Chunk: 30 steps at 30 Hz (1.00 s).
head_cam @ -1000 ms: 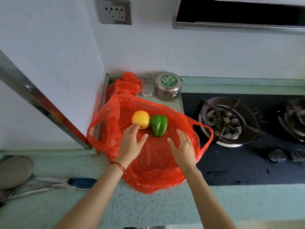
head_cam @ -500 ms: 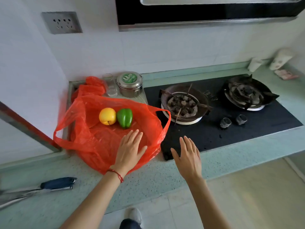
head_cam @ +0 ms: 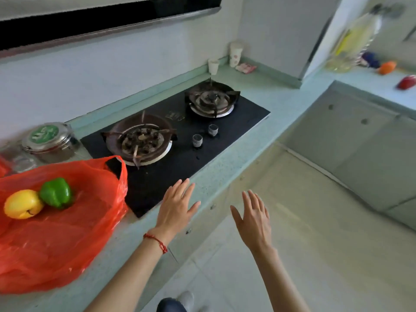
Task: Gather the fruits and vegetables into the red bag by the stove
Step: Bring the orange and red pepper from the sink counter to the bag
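A red bag [head_cam: 56, 233] of thin, crinkled plastic lies spread open on the pale green counter [head_cam: 126, 246] at the lower left, just beside the black stove [head_cam: 180, 158]; its left part runs off the picture's edge, and one handle loop stands up over the stove's near corner. Inside, toward the back, a yellow fruit [head_cam: 22, 204] and a green bell pepper [head_cam: 56, 192] sit touching each other. Both hands are held out with nothing in them. The left hand [head_cam: 176, 209], a red string at its wrist, has straight, slightly spread fingers over the counter's front edge by the stove; whether it touches the surface cannot be told. The right hand [head_cam: 254, 219], fingers also straight and loosely fanned, hangs past the counter, over the floor. The stove has two burners and two knobs. Behind the bag stand a round metal tin [head_cam: 48, 143] with a green label and a blurred clear glass [head_cam: 18, 158], partly hidden by the bag. Two paper cups [head_cam: 235, 54] stand in the far corner. On a second counter at the far right, heavily blurred, are a large bottle of yellowish liquid [head_cam: 353, 41], a dark blue thing [head_cam: 370, 59], an orange thing [head_cam: 386, 67] and a red thing [head_cam: 407, 82] partly cut off by the frame; what they are cannot be made out.
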Each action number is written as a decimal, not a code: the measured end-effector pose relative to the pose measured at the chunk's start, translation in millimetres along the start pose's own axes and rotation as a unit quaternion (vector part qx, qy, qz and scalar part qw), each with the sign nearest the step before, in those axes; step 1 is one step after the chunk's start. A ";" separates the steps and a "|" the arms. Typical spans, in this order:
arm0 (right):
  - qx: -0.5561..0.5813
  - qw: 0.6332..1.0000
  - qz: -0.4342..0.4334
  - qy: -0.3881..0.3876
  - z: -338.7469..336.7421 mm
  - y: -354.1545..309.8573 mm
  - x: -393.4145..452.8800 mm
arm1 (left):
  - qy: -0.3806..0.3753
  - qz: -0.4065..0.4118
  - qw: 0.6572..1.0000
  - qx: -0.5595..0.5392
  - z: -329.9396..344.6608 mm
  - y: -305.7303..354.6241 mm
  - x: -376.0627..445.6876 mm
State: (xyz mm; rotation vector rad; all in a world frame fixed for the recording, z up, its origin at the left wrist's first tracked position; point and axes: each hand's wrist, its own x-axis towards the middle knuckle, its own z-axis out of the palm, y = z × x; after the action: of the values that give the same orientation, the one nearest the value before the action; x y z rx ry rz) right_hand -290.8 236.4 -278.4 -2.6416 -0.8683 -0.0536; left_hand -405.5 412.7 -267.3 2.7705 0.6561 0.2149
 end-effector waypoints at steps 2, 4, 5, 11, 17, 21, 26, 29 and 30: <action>-0.006 0.999 0.043 0.020 -9.4 23.1 -8.0 | -0.014 0.044 0.999 0.007 7.2 24.0 14.7; -0.012 0.996 0.084 0.040 -18.7 43.6 -16.1 | -0.026 0.084 0.996 0.021 14.4 46.9 28.4; -0.014 0.993 0.105 0.050 -22.6 53.3 -20.5 | -0.033 0.106 0.994 0.022 17.7 58.5 34.6; -0.032 0.966 0.240 0.087 -41.1 95.8 -52.9 | -0.078 0.234 0.969 0.012 36.1 115.4 62.3; -0.044 0.938 0.326 0.106 -52.5 106.1 -78.4 | -0.108 0.302 0.947 -0.013 53.9 144.0 72.7; -0.048 0.929 0.351 0.108 -53.3 116.9 -77.2 | -0.123 0.320 0.939 -0.004 62.5 155.9 83.9; -0.048 0.930 0.354 0.083 -60.0 143.1 -63.1 | -0.119 0.324 0.939 -0.008 76.2 176.4 107.9; -0.062 0.931 0.348 0.087 -61.3 171.6 -47.9 | -0.129 0.316 0.940 -0.007 87.8 193.2 128.5; -0.068 0.932 0.346 0.086 -62.1 182.8 -40.7 | -0.131 0.314 0.941 -0.004 92.4 200.3 136.6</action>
State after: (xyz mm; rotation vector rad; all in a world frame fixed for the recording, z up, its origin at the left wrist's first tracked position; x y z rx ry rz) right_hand -213.0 55.3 -285.3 -2.8580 0.1554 -0.1653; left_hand -182.0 281.6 -282.5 2.8352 -0.3059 -0.0280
